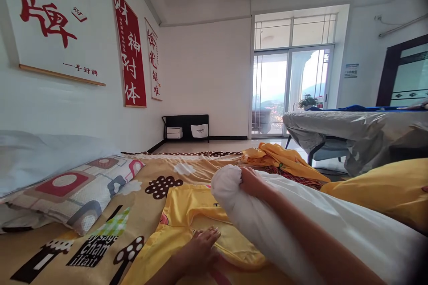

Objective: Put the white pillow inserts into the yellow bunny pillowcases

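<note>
A yellow satin pillowcase (180, 205) with a printed pattern lies spread on the bed in front of me, its opening edge loosely folded. My left hand (202, 247) rests on it palm down, fingers stretched out over the fabric. To the right, my right hand (249, 182) grips the bunched end of a white pillow (227, 187). The pillow's gathered end hangs over the pillowcase, and its long body slopes toward the lower right, partly behind my right forearm.
A patterned pillow (80, 191) lies at left on the printed bedsheet (160, 169). Crumpled yellow fabric (277, 160) is at the bed's far edge, and a yellow pillow (384, 191) at right. Beyond stand a plastic-covered table (334, 124) and a chair (324, 149).
</note>
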`<state>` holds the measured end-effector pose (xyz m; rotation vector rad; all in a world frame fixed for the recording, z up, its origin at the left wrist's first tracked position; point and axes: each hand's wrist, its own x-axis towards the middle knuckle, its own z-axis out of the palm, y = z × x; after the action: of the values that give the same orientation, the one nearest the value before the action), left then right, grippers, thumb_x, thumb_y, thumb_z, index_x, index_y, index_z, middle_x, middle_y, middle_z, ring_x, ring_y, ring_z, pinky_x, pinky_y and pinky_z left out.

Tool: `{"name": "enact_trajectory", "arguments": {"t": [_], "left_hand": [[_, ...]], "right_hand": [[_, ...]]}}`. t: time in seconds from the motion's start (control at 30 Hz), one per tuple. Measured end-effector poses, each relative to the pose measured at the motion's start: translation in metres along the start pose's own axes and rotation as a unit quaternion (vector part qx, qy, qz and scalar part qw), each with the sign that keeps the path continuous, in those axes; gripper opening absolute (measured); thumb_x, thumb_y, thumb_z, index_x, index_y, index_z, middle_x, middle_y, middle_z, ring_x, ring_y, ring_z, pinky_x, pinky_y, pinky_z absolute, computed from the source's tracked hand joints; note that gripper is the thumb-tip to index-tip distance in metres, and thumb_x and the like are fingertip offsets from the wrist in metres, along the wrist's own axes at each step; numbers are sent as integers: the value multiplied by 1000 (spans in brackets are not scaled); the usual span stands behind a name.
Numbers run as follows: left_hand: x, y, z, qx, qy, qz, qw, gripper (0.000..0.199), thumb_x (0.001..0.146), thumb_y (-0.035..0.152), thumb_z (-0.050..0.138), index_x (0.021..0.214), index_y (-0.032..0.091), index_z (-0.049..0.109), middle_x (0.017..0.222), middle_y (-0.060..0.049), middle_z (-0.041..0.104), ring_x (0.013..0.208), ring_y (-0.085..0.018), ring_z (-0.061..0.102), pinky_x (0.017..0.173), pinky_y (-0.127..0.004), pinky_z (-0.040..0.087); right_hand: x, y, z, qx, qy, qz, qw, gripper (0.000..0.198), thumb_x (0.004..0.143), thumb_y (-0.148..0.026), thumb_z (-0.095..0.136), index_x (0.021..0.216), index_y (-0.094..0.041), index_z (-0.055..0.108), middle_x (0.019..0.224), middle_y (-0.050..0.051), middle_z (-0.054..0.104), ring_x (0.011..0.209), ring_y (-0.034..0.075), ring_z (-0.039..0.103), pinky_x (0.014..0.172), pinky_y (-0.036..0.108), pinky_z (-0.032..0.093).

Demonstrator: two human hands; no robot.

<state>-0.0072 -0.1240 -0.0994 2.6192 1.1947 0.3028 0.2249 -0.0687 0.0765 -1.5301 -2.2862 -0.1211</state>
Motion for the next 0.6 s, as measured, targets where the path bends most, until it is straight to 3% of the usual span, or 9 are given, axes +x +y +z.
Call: {"name": "enact_trajectory", "arguments": {"t": [0.1, 0.2, 0.33, 0.47, 0.6], "left_hand": [[14, -4, 15, 71, -31, 35, 996, 32, 91, 27, 42, 118, 21, 58, 123, -11, 62, 120, -26, 51, 100, -43, 39], [17, -7, 15, 113, -40, 33, 992, 26, 90, 28, 43, 87, 19, 67, 95, -8, 69, 97, -24, 61, 85, -35, 45], [13, -10, 8, 60, -5, -80, 995, 33, 89, 22, 36, 78, 19, 67, 81, -3, 70, 70, -15, 61, 63, -24, 43], [21, -16, 2, 106, 13, -208, 972, 29, 80, 12, 42, 95, 14, 66, 93, -10, 70, 83, -21, 65, 68, -29, 47], [39, -31, -4, 147, 14, -195, 970, 43, 72, 14, 55, 114, 11, 61, 120, -19, 59, 111, -34, 54, 91, -46, 42]], "right_hand": [[3, 0, 27, -9, -34, 1, 999, 29, 65, -5, 47, 87, -15, 64, 96, 10, 68, 91, 21, 59, 67, 25, 34], [2, -10, 62, -24, -72, -7, 997, 27, 68, -6, 49, 88, -14, 65, 94, 10, 68, 84, 19, 60, 65, 26, 35], [0, -26, 94, -44, -101, -28, 994, 25, 71, -7, 51, 90, -12, 66, 97, 14, 67, 85, 21, 61, 68, 28, 35], [-4, -26, 93, -57, -118, -45, 990, 26, 71, -8, 49, 91, -12, 66, 97, 14, 67, 86, 22, 61, 68, 29, 37], [-13, -29, 84, -70, -146, -72, 984, 27, 71, -12, 52, 94, -13, 66, 99, 14, 67, 88, 23, 62, 68, 28, 39]]}}
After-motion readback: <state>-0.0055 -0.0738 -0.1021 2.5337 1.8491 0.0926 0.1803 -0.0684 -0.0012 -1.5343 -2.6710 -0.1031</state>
